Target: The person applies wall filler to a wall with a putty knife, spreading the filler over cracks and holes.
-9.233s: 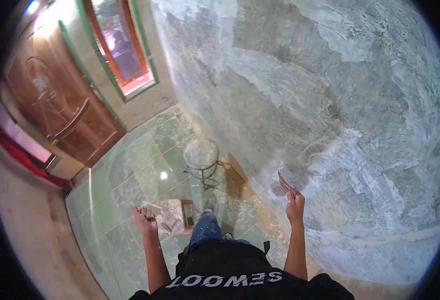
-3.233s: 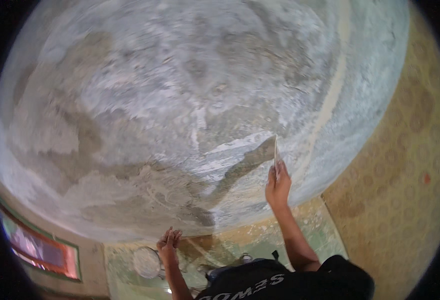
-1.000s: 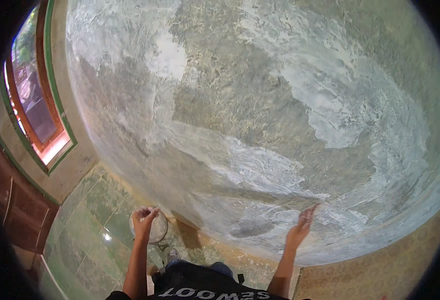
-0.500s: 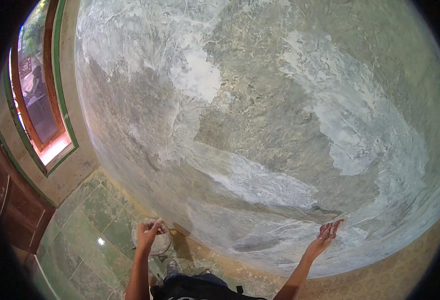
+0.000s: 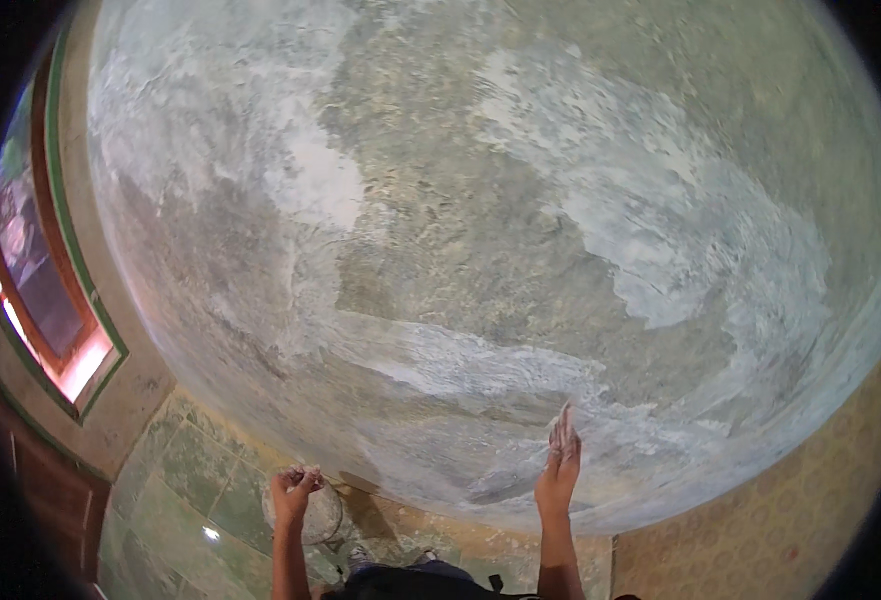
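A large grey wall [image 5: 440,200] with uneven patches of white plaster [image 5: 660,250] fills most of the view. My right hand [image 5: 560,465] is raised before the wall's lower part, fingers stretched out and smeared whitish. I cannot tell whether its fingertips touch the wall. My left hand [image 5: 297,490] is lower and to the left, its fingers curled together and whitish at the tips; what they hold, if anything, is too small to make out. Beneath it a round, pale-stained container [image 5: 325,522] stands on the floor, partly hidden by the hand.
Dusty green floor tiles [image 5: 185,470] lie at the lower left, with my shoes [image 5: 360,557] near the wall's foot. A window with a brown and green frame [image 5: 70,250] is on the left, above a brown wooden panel [image 5: 50,490]. Patterned tan flooring [image 5: 740,500] runs along the right.
My right hand has moved left along the wall, its fingers now pointing upward. My left hand has dropped slightly, still curled. The view has shifted to the right.
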{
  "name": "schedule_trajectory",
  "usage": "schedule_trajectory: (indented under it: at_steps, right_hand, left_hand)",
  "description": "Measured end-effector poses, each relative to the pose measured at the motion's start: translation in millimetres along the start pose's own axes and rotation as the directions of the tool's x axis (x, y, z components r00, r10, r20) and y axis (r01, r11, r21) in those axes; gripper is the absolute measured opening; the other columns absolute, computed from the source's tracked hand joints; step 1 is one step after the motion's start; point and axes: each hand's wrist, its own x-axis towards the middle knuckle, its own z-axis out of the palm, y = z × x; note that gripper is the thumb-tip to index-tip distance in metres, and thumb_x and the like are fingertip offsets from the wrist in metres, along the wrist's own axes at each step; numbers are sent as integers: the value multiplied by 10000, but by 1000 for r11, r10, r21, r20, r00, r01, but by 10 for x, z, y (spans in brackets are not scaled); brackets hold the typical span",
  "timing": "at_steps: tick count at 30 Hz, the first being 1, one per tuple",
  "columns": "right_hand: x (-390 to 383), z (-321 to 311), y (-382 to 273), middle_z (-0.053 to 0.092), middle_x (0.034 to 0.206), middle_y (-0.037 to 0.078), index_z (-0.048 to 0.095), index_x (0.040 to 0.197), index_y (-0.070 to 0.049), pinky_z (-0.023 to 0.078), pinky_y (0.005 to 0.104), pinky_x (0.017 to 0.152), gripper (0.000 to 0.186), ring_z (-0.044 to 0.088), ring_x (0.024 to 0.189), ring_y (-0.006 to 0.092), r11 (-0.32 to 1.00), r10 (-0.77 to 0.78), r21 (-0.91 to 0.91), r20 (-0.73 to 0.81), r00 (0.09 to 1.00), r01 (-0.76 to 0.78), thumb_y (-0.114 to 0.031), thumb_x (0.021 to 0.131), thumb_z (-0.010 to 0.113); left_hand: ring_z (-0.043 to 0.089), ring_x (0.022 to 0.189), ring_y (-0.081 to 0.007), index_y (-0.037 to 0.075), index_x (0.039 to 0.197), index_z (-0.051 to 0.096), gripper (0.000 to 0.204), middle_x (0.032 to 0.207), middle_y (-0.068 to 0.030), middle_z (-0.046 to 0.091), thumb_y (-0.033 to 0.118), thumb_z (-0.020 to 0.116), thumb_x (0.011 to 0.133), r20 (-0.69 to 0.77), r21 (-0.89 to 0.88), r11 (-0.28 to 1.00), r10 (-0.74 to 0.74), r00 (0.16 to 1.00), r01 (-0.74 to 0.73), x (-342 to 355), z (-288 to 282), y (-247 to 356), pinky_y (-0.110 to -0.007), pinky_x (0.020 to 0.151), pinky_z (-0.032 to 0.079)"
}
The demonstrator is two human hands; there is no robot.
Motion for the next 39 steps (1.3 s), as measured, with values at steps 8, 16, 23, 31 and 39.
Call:
schedule_trajectory:
  at_steps: [8,16,23,31,39]
  right_hand:
    - [314,-456,305,268,1588,228,297,1480,98,231,438,1199,500,343,1432,371,998,-14,55,-256,967,29,-168,1057,320]
    - [15,-6,412,485,1261,268,429,1390,98,352,486,1040,459,463,1152,436,998,57,38,-294,954,-48,-95,974,411]
    - [-5,62,395,489,1237,284,468,1344,101,363,500,1026,434,458,1144,446,995,93,70,-267,959,-77,-101,962,428]
    - [-131,-141,947,488,1129,206,508,1240,97,435,397,876,364,502,952,348,955,1,294,-170,985,49,-159,985,459]
    - [-929,-1210,1152,515,1159,182,519,1236,75,459,350,850,310,541,943,297,925,262,349,-290,921,-153,-36,951,472]
  left_hand:
    - [659,716,-175,2,903,617,194,783,-70,636,181,662,962,-236,-62,998,-23,972,9,146,92,-7,-337,648,587]
    - [677,948,-301,-90,1369,406,774,1189,-231,611,327,803,852,-103,54,988,-138,985,144,99,-281,-38,-421,822,578]
    - [695,868,-275,-31,959,706,377,919,-174,708,338,748,890,-4,164,986,-22,1000,22,156,-77,55,-458,868,558]
    - [708,849,-270,7,794,727,339,819,-143,720,324,716,913,149,478,878,-61,987,-18,-65,496,198,-524,892,519]
    - [676,982,-305,-18,1346,330,591,1108,-164,635,268,675,961,453,169,986,-70,889,-9,-156,671,-591,-469,877,564]
